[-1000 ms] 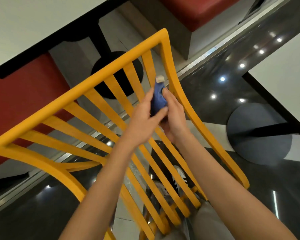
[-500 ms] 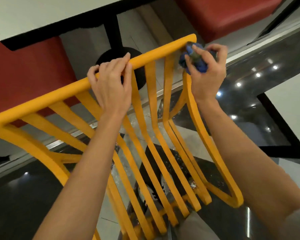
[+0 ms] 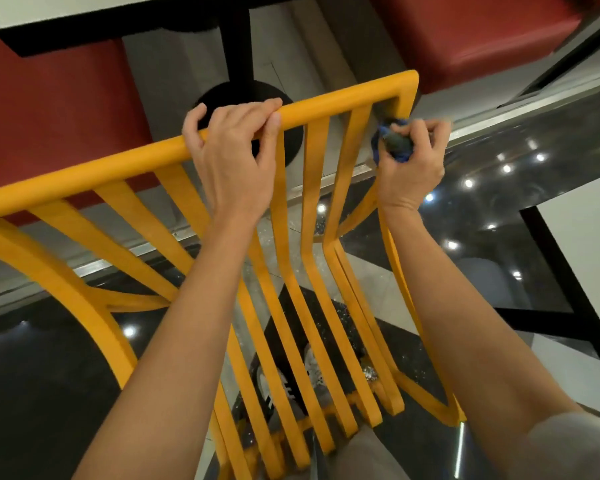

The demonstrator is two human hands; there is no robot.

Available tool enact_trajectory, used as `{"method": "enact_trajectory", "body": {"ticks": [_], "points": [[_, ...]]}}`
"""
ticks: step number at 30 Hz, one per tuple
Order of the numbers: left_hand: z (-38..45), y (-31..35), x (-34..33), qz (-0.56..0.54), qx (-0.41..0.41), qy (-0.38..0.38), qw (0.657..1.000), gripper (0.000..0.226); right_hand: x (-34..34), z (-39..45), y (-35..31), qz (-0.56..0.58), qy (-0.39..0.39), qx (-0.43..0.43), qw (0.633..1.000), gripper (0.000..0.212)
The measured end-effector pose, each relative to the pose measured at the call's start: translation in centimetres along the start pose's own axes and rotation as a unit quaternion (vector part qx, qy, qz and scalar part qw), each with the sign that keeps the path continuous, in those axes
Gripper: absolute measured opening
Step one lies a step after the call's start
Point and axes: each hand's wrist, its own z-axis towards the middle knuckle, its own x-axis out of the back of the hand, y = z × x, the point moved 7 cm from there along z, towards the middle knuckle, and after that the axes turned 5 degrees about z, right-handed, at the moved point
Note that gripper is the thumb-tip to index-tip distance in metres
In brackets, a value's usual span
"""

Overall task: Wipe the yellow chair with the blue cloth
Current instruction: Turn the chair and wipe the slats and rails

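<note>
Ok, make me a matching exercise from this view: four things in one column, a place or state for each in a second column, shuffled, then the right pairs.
Column one:
1. left hand
2. right hand
3. blue cloth
4. red seat

Column two:
A. bunched up against the right upright of the yellow chair
B. gripping the chair's top rail
C. beyond the chair, at upper right
D. curled round the cloth near the chair's top right corner

Pairs: 1-B, 2-D, 3-A, 4-C
</note>
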Motion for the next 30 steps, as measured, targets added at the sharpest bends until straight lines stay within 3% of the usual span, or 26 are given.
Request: {"method": "enact_trajectory", "body": {"ticks": [3,8,13,19,25,30], "points": [[0.0,0.1,0.1,0.000,0.000,-0.001,1.000,0.030,0.1,-0.7,0.8,-0.028,-0.030,0.018,0.999,0.018],[0.1,0.0,-0.1,0.007,-0.006,-0.006,1.000,0.031,0.0,1.1,-1.2,-0.058,0.036,0.046,0.997,0.022],[-0.2,0.0,0.0,0.005,-0.003,-0.013,1.000,0.032,-0.2,-2.3,2.0,-0.080,-0.037,0.011,0.996,0.018],[0.1,-0.1,0.0,0.008,-0.009,-0.019,1.000,0.032,0.2,2.0,-1.5,-0.044,0.035,0.089,0.994,0.022],[0.1,-0.2,0.0,0.011,-0.010,-0.017,1.000,0.031,1.7,-5.9,5.9,-0.077,-0.146,0.043,0.985,0.015],[0.0,0.1,-0.1,0.012,-0.008,-0.014,1.000,0.032,4.5,-11.3,9.7,-0.168,-0.227,-0.034,0.959,0.021]]}}
